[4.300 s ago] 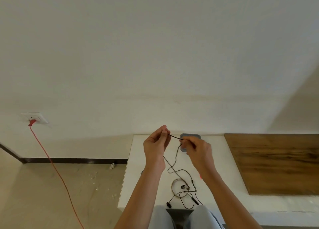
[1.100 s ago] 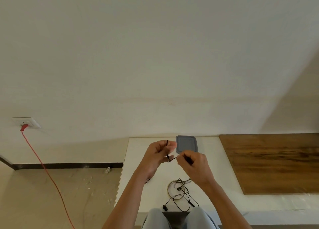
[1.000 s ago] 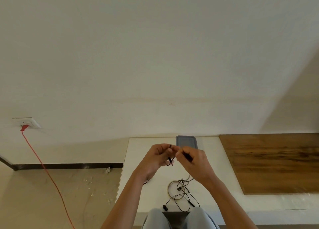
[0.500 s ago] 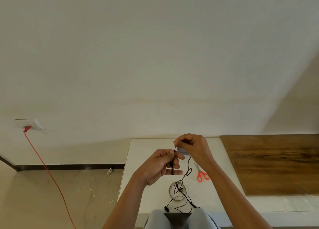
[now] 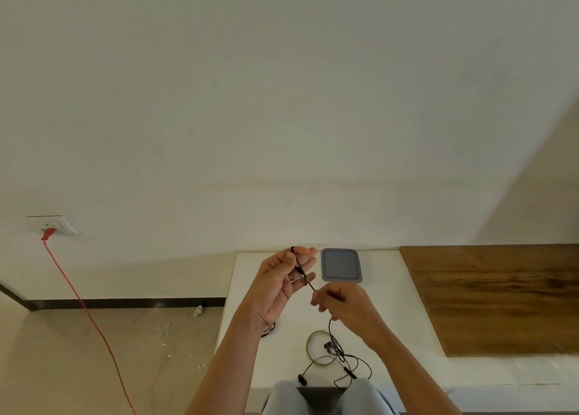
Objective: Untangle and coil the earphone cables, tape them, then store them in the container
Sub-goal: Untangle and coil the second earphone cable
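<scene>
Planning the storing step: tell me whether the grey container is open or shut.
Shut: the grey container has a flat lid covering it; no interior shows.

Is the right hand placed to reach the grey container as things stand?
Probably yes: the grey container lies just beyond the right hand, nothing between them. But that hand pinches the earphone cable running to the left hand, so it is not free.

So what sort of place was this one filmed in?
Likely a plain, sparsely furnished room, perhaps a home or workroom: a bare white wall with a socket and red cord, a floor with scattered debris, and a white table bearing a wooden board.
</scene>
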